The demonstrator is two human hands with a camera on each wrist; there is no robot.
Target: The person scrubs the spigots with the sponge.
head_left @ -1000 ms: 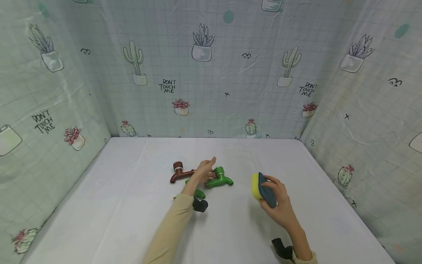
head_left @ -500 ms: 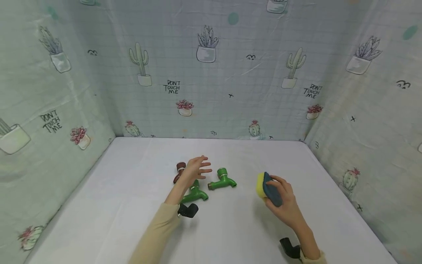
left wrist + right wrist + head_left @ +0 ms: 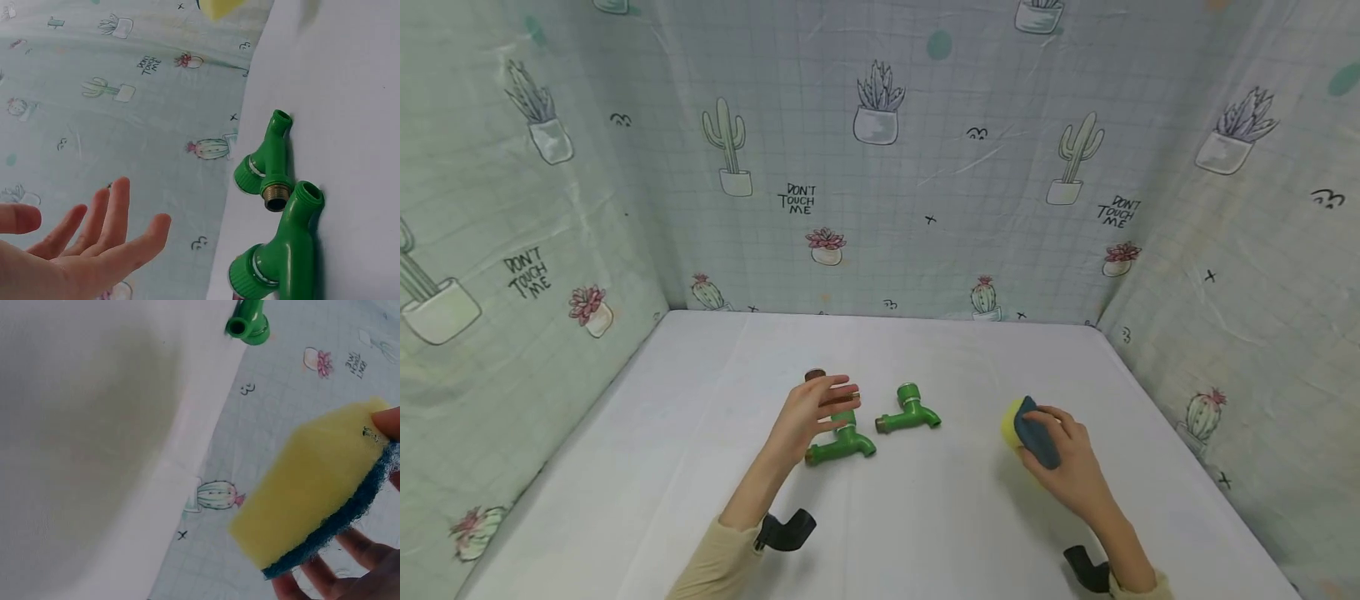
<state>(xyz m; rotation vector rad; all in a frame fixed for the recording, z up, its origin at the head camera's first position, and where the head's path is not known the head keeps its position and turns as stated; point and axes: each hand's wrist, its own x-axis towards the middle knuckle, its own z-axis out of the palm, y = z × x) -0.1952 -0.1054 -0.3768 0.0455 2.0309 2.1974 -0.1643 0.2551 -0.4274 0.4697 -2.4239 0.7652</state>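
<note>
The white table (image 3: 925, 533) carries everything. Right of the near green tap (image 3: 842, 446), well apart, the right hand (image 3: 1067, 467) is curled round a yellow sponge (image 3: 1026, 429) with a dark blue scouring face, fingers along the blue side, forearm angled in from the near edge. The left hand (image 3: 808, 412) hovers with relaxed, spread fingers, gripping nothing, just above that tap's left end and over a brown tap (image 3: 815, 377). A second green tap (image 3: 908, 410) lies just right of the first.

Bright even light, soft shadows, wide-angle warping
</note>
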